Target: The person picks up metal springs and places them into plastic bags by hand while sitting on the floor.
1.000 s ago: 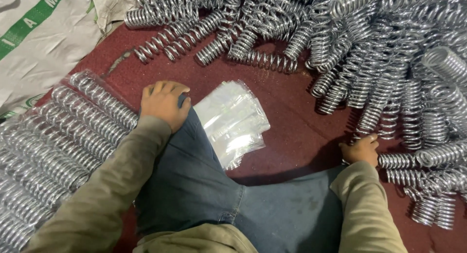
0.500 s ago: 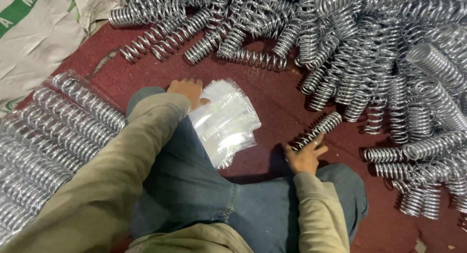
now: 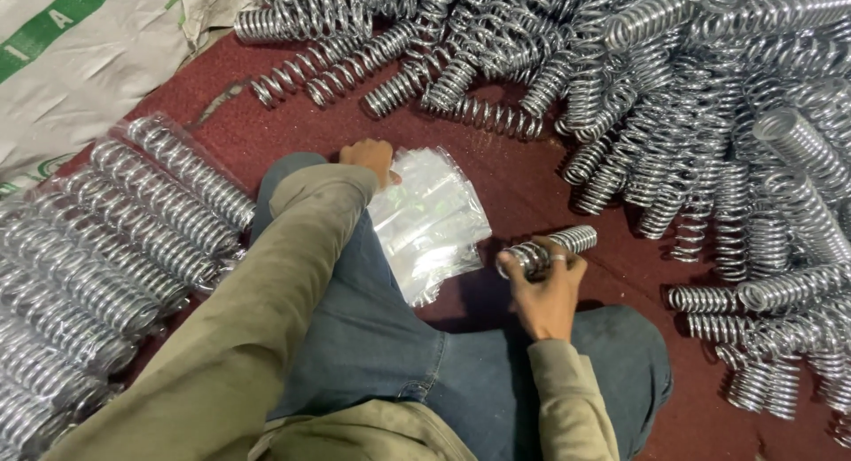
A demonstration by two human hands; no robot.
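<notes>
Dark red floor mat (image 3: 523, 191) fills the view, w/ a white sack with green stripe (image 3: 80, 62) at 10 o'clock and a big loose heap of chrome coil springs (image 3: 709, 97) running from 12 to 4 o'clock. Rows of bagged springs (image 3: 115, 239) lie side by side at 9 o'clock, wrapped in clear plastic. Person sits on the mat, jeans-clad knees at 6 o'clock, olive sleeves on both arms. Left hand (image 3: 368, 157) is stretched fwd over the left knee, palm down, fingertips resting on the top-left corner of a stack of clear plastic bags (image 3: 430, 222) near centre; whether it pinches a bag or just presses, can't tell. Right hand (image 3: 545, 288) is at approx 4 o'clock of centre, wrist bent up, fingers curled and clamped round one end of a single spring (image 3: 554, 248), which lies nearly level, free end pointing to 2 o'clock, just right of the bag stack. Hands are well apart, stack between them. Vs half a sec ago: right hand has pulled in from the heap toward the knees, spring now closer to the bags and flatter; left hand sits at abt the same spot on the stack. A sec ago the right hand was out at the heap's edge.
</notes>
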